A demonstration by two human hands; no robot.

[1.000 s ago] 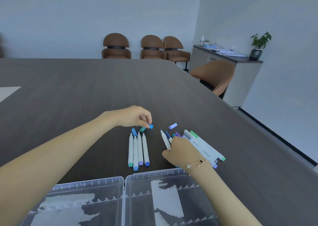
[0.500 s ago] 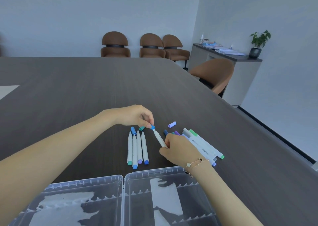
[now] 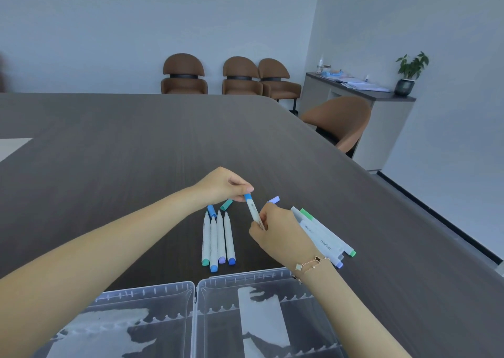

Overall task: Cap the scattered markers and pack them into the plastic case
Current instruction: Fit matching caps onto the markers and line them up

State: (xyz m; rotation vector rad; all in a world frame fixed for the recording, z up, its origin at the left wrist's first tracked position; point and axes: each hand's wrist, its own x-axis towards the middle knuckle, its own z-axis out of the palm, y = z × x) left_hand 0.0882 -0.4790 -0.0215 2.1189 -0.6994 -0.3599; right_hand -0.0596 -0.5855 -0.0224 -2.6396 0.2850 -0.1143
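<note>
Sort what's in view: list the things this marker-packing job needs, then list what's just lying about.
Job: marker held in both hands, blue cap, row of four markers, loose caps, capped markers, case.

Lying about: chairs, plant, papers on sideboard.

Dark wood table [image 3: 136,145], pale walls [image 3: 136,25]; brown chairs [image 3: 183,75] behind, sideboard [image 3: 381,117] (potted plant [image 3: 410,72] on top) at right.
</note>
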